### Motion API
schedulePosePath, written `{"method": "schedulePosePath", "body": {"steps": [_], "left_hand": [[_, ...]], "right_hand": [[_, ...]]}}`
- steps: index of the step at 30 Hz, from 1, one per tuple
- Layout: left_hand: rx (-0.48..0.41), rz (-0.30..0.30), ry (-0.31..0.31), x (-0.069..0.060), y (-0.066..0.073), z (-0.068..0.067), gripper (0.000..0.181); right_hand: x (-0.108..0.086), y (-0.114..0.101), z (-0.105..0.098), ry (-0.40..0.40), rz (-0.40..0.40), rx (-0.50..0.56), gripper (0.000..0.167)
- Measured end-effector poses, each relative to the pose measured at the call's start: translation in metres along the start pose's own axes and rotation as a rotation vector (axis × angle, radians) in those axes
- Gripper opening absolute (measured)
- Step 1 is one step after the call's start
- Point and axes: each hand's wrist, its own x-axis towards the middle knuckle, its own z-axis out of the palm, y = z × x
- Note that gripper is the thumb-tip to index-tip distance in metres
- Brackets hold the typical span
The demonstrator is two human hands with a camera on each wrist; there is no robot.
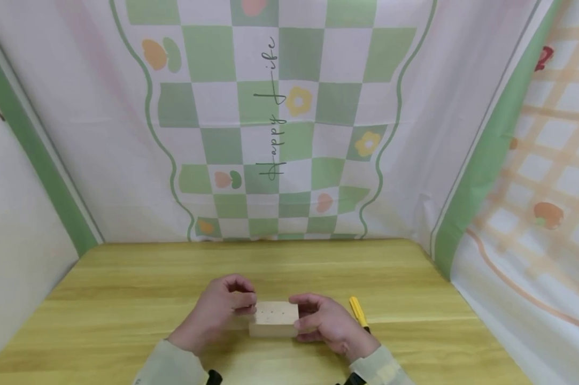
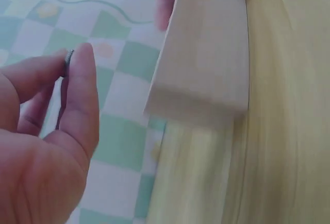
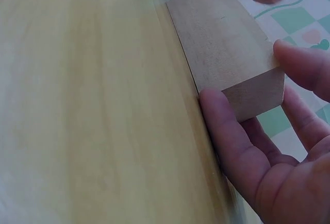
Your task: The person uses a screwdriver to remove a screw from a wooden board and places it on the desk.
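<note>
A pale wooden block (image 1: pixel 275 330) lies on the table, with several small dark marks showing on its top in the head view. My right hand (image 1: pixel 329 325) grips the block's right end between thumb and fingers. In the right wrist view the block (image 3: pixel 221 44) shows its long side and near end. At the block's left end, my left hand (image 1: pixel 220 305) pinches a small dark grey metal piece (image 2: pixel 68 62) between thumb and index finger. Most of that piece is hidden by the fingertips, so its kind is unclear. In the left wrist view the left hand is apart from the block (image 2: pixel 206 49).
A yellow pen-like tool with a black end (image 1: pixel 358 311) lies just right of my right hand. The wood-grain table (image 1: pixel 140 278) reaches back to a green-and-white checked cloth (image 1: pixel 260 107). More patterned cloth (image 1: pixel 544 176) hangs at the right.
</note>
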Motion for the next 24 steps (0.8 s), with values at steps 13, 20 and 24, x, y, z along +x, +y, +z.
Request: {"method": "schedulePosePath", "body": {"steps": [13,20,24], "left_hand": [[0.155,-0.104,0.109,-0.037,-0.014,-0.068,0.015],[0.219,-0.153,0.148,-0.047,-0.035,-0.076,0.012],[0.219,-0.156,0.173,-0.048,-0.040,-0.074,0.013]], "right_hand": [[-0.001,0.000,0.000,-0.002,0.001,-0.006,0.064],[0.001,0.001,-0.001,-0.007,-0.004,-0.007,0.064],[0.001,0.001,-0.002,-0.007,-0.002,-0.004,0.063]]}}
